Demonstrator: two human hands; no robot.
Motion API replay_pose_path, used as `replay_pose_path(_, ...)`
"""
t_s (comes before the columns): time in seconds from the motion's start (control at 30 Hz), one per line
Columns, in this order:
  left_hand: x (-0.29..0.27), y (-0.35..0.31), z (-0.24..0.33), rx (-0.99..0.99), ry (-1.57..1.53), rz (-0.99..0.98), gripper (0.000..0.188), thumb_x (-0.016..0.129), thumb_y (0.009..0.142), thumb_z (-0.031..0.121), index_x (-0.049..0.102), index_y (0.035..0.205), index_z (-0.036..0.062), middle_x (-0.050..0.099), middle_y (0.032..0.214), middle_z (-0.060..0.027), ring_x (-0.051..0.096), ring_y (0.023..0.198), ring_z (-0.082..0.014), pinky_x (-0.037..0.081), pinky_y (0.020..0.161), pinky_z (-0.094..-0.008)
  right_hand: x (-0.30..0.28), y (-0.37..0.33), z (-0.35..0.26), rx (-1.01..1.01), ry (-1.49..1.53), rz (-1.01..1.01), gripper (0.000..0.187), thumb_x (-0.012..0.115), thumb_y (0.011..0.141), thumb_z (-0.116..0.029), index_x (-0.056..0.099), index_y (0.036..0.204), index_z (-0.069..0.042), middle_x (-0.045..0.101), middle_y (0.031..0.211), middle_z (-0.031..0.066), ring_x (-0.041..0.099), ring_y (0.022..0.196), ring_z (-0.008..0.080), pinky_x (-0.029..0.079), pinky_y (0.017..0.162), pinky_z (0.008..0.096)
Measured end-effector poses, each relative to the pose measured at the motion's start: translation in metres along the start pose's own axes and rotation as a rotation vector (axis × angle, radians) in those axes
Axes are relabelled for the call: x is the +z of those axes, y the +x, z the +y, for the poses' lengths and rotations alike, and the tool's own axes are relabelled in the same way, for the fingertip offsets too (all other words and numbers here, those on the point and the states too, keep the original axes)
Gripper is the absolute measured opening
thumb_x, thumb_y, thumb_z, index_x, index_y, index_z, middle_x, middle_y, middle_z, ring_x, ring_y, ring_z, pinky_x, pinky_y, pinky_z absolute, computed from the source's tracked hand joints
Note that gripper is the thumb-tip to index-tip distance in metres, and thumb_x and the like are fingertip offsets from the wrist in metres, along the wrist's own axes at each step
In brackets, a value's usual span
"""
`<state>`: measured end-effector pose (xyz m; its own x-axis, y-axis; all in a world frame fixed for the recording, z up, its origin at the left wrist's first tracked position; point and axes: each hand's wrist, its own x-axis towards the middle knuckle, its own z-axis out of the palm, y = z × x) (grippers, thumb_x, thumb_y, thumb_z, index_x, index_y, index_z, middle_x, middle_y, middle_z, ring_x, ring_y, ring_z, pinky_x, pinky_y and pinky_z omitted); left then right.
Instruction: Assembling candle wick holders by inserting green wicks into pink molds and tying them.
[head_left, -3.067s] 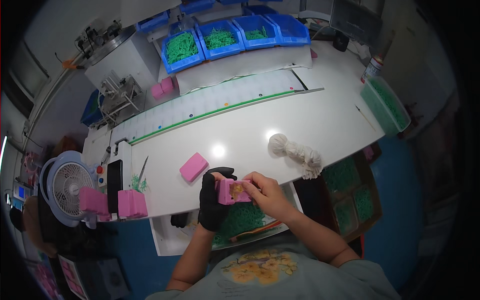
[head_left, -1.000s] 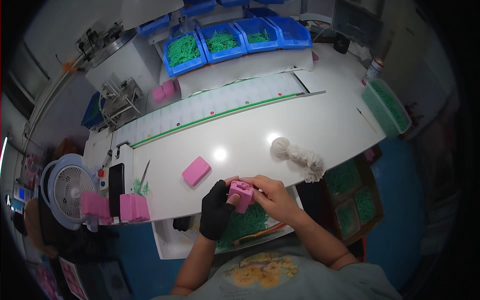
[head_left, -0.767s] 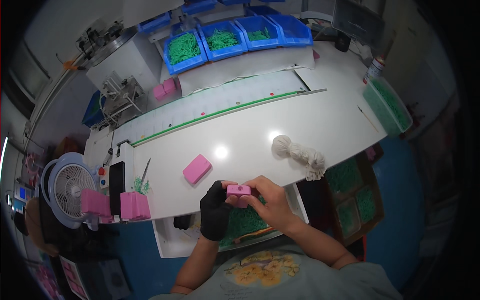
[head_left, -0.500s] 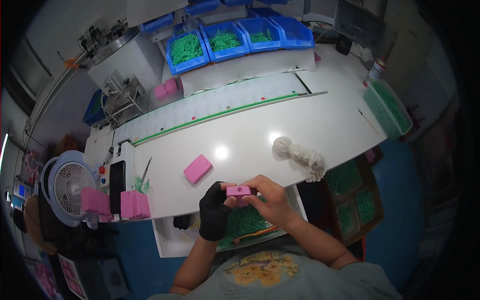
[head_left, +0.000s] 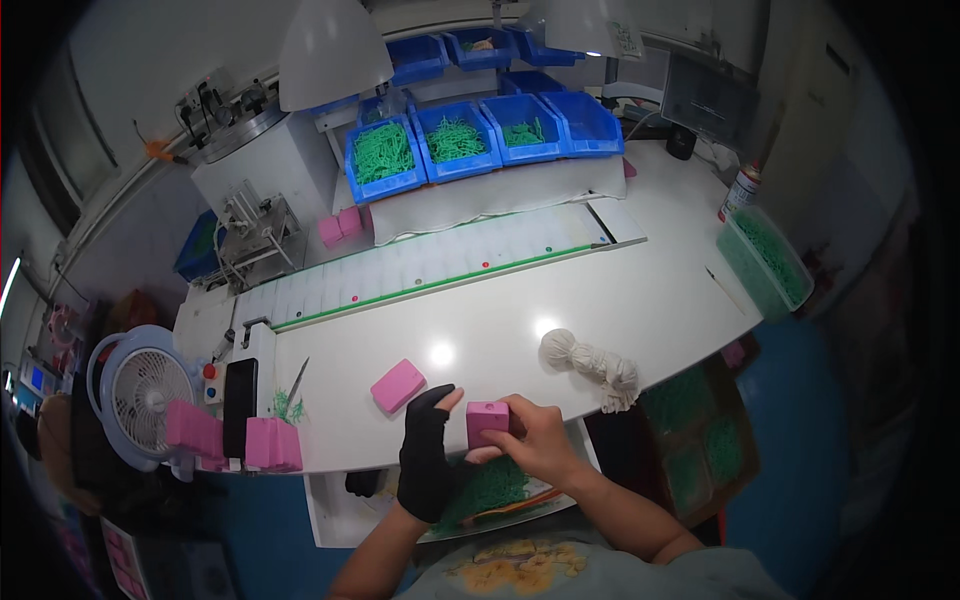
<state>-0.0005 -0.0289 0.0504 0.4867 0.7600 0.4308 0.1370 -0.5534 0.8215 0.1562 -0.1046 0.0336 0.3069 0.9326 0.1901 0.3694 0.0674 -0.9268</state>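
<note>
Head view: the black-gloved left hand [head_left: 430, 458] has just spread open beside the pink block [head_left: 486, 424], so the right hand [head_left: 541, 440], pinching it near the table's [head_left: 620, 290] front edge, seems its only support, though left-thumb contact is unclear.

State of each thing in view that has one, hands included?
Right hand: closed on held pink block
Held pink block: hole in upper side
Left hand: gloved, open, thumb spread
Loose pink block: flat on table
Drawer: pulled open, green pieces inside
Cloth bundle: bunched, lying on table
Monitor: screen dark
Fan: running or off, can't tell
</note>
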Motion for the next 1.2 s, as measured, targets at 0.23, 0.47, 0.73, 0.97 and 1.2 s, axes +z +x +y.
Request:
replay_pose_path(0.23, 0.003, 0.025, 0.004, 0.376, 0.384, -0.482, 0.081, 0.084, 0.066, 0.018, 0.047, 0.137, 0.0115, 0.047, 0.131, -0.0189, 0.051, 0.120, -0.0373, 0.049, 0.094, -0.0436, -0.019, 0.015, 0.017, 0.163, 0.222, -0.198, 0.023, 0.068, 0.088, -0.006, 0.060, 0.106, 0.004, 0.063, 0.085, 0.0045, 0.061, 0.077, 0.0062, 0.050, 0.065, 0.0223)
replay_pose_path(0.47, 0.005, 0.104, -0.040, 0.362, 0.155, -0.569, 0.079, 0.081, 0.069, 0.015, 0.041, 0.137, 0.0052, 0.048, 0.129, -0.0181, 0.049, 0.122, -0.0348, 0.042, 0.102, -0.0408, -0.040, 0.026, 0.029, 0.290, 0.593, -0.067, 0.025, 0.057, 0.097, -0.008, 0.053, 0.118, 0.005, 0.067, 0.106, 0.0147, 0.067, 0.094, 0.0180, 0.055, 0.074, 0.0248)
replay_pose_path(0.73, -0.092, 0.237, -0.164, -0.154, 0.499, -0.366, 0.080, 0.086, 0.061, 0.017, 0.042, 0.129, 0.0087, 0.054, 0.126, -0.0151, 0.053, 0.119, -0.0300, 0.042, 0.102, -0.0380, -0.048, 0.019, 0.047, 0.202, 0.294, 0.060, 0.016, 0.056, 0.095, -0.003, 0.057, 0.108, 0.007, 0.070, 0.092, 0.0156, 0.071, 0.083, 0.0180, 0.059, 0.072, 0.0270)
replay_pose_path(0.97, -0.118, 0.250, -0.183, -0.195, 0.506, -0.379, 0.080, 0.084, 0.060, 0.017, 0.043, 0.128, 0.0085, 0.053, 0.129, -0.0168, 0.052, 0.122, -0.0337, 0.042, 0.102, -0.0388, -0.045, 0.017, 0.046, 0.123, 0.180, 0.080, 0.008, 0.056, 0.092, 0.002, 0.058, 0.099, 0.006, 0.069, 0.084, 0.0136, 0.070, 0.075, 0.0159, 0.059, 0.068, 0.0266)
replay_pose_path(1.2, -0.148, 0.263, -0.191, -0.152, 0.606, -0.407, 0.079, 0.083, 0.062, 0.014, 0.042, 0.129, 0.0088, 0.051, 0.130, -0.0130, 0.050, 0.124, -0.0266, 0.038, 0.105, -0.0361, -0.044, 0.016, 0.047, 0.106, 0.135, 0.105, 0.008, 0.060, 0.090, 0.002, 0.059, 0.097, 0.006, 0.070, 0.083, 0.0132, 0.071, 0.075, 0.0176, 0.059, 0.067, 0.0266)
